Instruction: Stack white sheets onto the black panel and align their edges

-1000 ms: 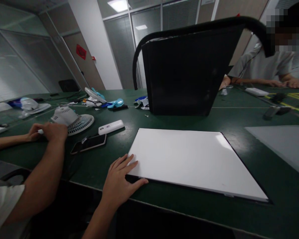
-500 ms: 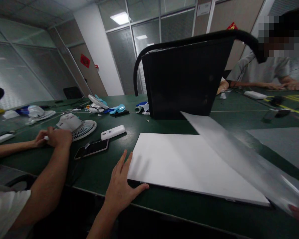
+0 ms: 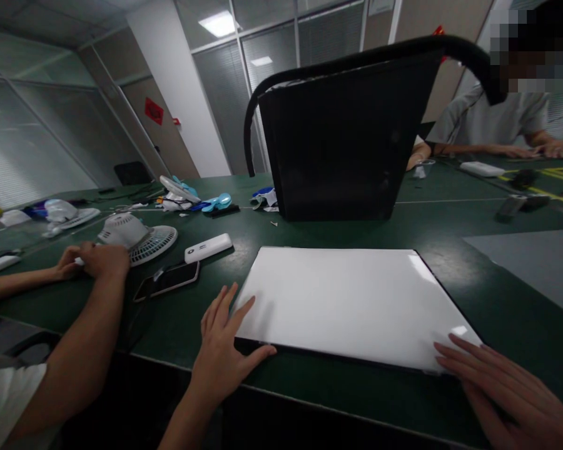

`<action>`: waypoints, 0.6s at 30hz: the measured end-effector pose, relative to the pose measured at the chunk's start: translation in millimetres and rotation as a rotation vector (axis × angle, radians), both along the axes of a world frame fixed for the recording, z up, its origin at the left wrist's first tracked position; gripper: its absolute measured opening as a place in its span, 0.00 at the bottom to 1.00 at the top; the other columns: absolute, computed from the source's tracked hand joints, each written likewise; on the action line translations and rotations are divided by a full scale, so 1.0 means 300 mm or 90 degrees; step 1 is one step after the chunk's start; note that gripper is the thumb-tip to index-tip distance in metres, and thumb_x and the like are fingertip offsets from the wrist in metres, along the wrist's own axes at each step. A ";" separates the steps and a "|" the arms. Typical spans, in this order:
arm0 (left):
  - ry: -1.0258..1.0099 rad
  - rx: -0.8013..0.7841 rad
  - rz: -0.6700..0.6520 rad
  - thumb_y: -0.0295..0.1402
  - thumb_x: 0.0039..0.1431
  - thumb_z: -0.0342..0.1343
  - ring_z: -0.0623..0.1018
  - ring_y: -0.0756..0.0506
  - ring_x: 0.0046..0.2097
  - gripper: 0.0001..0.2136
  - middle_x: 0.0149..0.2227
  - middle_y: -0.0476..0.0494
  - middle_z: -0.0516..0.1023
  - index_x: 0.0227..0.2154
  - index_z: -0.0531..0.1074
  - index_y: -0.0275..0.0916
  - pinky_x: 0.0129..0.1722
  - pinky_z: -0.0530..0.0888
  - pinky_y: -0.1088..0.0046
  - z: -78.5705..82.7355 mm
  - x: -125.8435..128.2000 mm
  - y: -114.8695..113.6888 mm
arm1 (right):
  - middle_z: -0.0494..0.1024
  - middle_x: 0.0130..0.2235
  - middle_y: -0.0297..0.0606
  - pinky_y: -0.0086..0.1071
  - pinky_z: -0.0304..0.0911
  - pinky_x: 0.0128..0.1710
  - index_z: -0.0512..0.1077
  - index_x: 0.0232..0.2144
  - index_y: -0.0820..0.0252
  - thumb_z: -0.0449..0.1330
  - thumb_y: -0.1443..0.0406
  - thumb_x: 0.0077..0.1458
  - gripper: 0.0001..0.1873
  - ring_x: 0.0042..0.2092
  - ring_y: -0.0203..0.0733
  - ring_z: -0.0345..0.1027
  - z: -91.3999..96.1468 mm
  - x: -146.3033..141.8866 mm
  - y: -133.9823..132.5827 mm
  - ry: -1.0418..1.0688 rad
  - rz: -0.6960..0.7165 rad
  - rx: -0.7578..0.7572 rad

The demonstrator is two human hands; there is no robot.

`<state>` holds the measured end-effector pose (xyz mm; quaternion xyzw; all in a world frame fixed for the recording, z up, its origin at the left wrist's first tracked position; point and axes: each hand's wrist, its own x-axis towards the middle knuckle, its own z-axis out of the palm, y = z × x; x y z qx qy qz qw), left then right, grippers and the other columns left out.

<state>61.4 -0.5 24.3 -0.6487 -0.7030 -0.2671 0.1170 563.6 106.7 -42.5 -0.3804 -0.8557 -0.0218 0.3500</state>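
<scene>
A white rectangular panel (image 3: 342, 300) with thin dark edges lies flat on the green table in front of me. Glossy reflections show at its right side, where a smooth sheet (image 3: 422, 265) appears to cover it. At the panel's left front corner is my left hand (image 3: 223, 347), fingers spread and thumb apart, its fingertips at the edge. My right hand (image 3: 502, 381) rests over the right front corner with its fingers stretched out flat. Neither hand grips anything.
Behind the panel stands a tilted black board (image 3: 342, 144) with a black tube on top. A phone (image 3: 169, 279), a white device (image 3: 209, 247) and a person's arms holding a white fan part (image 3: 124, 231) are left. At right lies a translucent sheet (image 3: 530, 256); another person sits beyond.
The translucent sheet slanting up over the panel has come down flat onto it. My right hand has moved in from the right and lies open at the corner; my left hand barely shifted.
</scene>
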 end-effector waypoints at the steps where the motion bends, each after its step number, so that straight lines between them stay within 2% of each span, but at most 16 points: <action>1: 0.000 -0.005 -0.016 0.48 0.53 0.79 0.65 0.20 0.77 0.38 0.78 0.33 0.65 0.66 0.77 0.50 0.71 0.67 0.27 -0.001 -0.006 0.002 | 0.77 0.62 0.35 0.55 0.66 0.72 0.74 0.68 0.46 0.57 0.52 0.76 0.24 0.66 0.59 0.69 0.003 -0.007 -0.001 0.022 -0.016 -0.019; 3: -0.015 -0.020 -0.047 0.47 0.54 0.79 0.72 0.23 0.73 0.31 0.72 0.35 0.75 0.60 0.82 0.50 0.69 0.71 0.30 -0.001 -0.015 0.006 | 0.80 0.58 0.37 0.56 0.72 0.67 0.77 0.65 0.48 0.60 0.49 0.74 0.24 0.64 0.61 0.71 0.013 -0.025 -0.002 0.052 -0.034 -0.049; 6: -0.047 -0.040 -0.072 0.47 0.54 0.79 0.78 0.26 0.69 0.28 0.66 0.38 0.82 0.58 0.84 0.50 0.67 0.76 0.34 0.003 -0.019 0.009 | 0.80 0.57 0.38 0.56 0.73 0.67 0.78 0.63 0.49 0.60 0.48 0.73 0.24 0.64 0.61 0.71 0.025 -0.050 0.000 0.060 -0.037 -0.056; 10: -0.056 -0.024 -0.059 0.48 0.52 0.80 0.80 0.26 0.67 0.28 0.64 0.39 0.84 0.56 0.85 0.50 0.65 0.78 0.33 0.008 -0.012 0.007 | 0.80 0.58 0.39 0.56 0.74 0.66 0.78 0.63 0.49 0.60 0.48 0.72 0.25 0.64 0.61 0.71 0.005 -0.036 0.000 0.040 -0.037 -0.050; 13: -0.047 -0.014 -0.051 0.49 0.51 0.80 0.81 0.26 0.66 0.29 0.63 0.37 0.85 0.56 0.85 0.48 0.64 0.78 0.34 0.008 -0.008 0.006 | 0.75 0.64 0.38 0.59 0.71 0.67 0.73 0.67 0.48 0.56 0.49 0.75 0.26 0.66 0.60 0.69 -0.017 -0.008 0.001 -0.017 -0.025 -0.026; 16: -0.039 -0.006 -0.047 0.49 0.51 0.80 0.82 0.27 0.64 0.28 0.62 0.37 0.85 0.55 0.85 0.48 0.63 0.80 0.36 0.009 -0.007 0.006 | 0.69 0.70 0.36 0.65 0.67 0.66 0.65 0.73 0.42 0.53 0.52 0.78 0.26 0.68 0.58 0.67 -0.012 0.019 0.004 -0.067 0.015 0.022; 18: -0.035 0.002 -0.047 0.49 0.51 0.80 0.83 0.27 0.63 0.27 0.61 0.37 0.86 0.54 0.86 0.48 0.62 0.80 0.37 0.011 -0.006 0.006 | 0.68 0.71 0.37 0.71 0.67 0.64 0.63 0.75 0.39 0.56 0.54 0.76 0.29 0.68 0.61 0.66 0.004 0.048 0.001 -0.067 0.057 0.039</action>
